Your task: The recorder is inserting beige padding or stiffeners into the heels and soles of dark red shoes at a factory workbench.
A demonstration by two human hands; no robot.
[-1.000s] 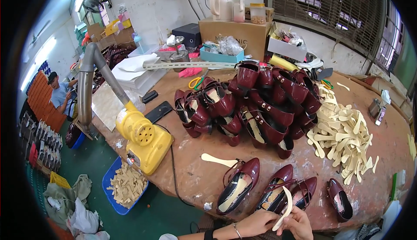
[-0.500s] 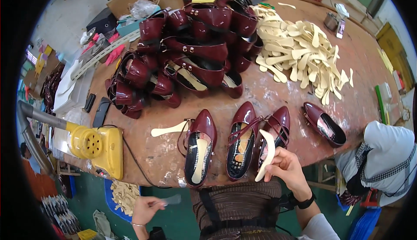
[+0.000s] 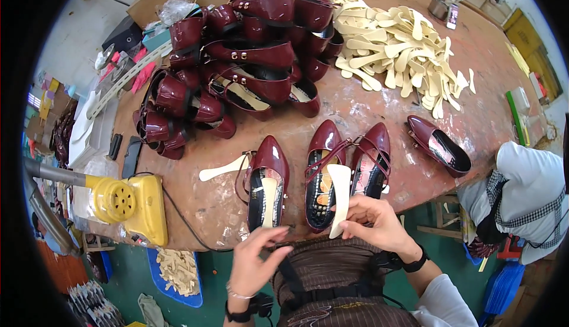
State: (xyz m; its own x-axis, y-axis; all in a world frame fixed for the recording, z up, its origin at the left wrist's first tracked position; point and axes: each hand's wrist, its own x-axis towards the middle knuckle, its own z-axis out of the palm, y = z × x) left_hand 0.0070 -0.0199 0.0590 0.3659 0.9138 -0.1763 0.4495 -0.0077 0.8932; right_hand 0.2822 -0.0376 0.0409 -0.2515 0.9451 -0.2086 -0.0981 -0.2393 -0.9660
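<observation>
My right hand [image 3: 376, 223] pinches a cream-coloured insole [image 3: 339, 188] by its lower end and holds it upright before the shoes. My left hand [image 3: 252, 265] is at the table's front edge, fingers and thumb apart, with nothing visible in it. Just beyond it stands a glossy burgundy pointed shoe [image 3: 272, 154] with a cream insole [image 3: 269, 194] inside. A second burgundy shoe [image 3: 326, 134] and a third shoe [image 3: 376, 138], both strapped, stand side by side behind the held insole, which partly covers them. One more insole [image 3: 222, 168] lies flat left of the first shoe.
Another burgundy shoe [image 3: 424, 130] sits at the right. Burgundy shoes [image 3: 255, 54] are heaped at the back, beside a pile of cream insoles [image 3: 403, 48]. A yellow machine [image 3: 145, 208] stands at the left edge, above a blue bin [image 3: 155, 268] of scraps. A person's sleeve [image 3: 521, 167] is at right.
My left hand has moved up and right from beside the table to the first shoe; the clear strip it held no longer shows. My right hand has shifted left with the insole, turning it.
</observation>
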